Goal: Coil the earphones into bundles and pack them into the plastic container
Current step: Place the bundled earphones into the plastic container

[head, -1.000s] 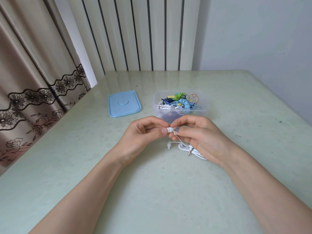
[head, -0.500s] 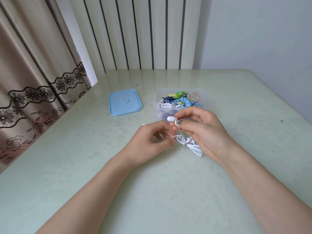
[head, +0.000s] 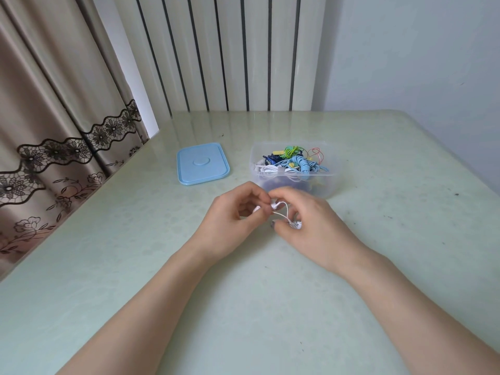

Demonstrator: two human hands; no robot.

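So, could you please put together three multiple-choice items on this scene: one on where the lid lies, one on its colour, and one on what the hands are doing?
1. Where is the lid?
A. On the container
B. Flat on the table, to the left of the container
C. In the left hand

2. What colour is the lid?
A. Light blue
B. Red
C. Black

3. What is the state of the white earphones?
A. Packed in the container
B. Lying untouched on the table
C. Held between both hands

Answers:
1 B: the lid rests on the table beside the open plastic container.
2 A: its whole surface is light blue.
3 C: the left hand and the right hand both grip the white cord, in front of the container.
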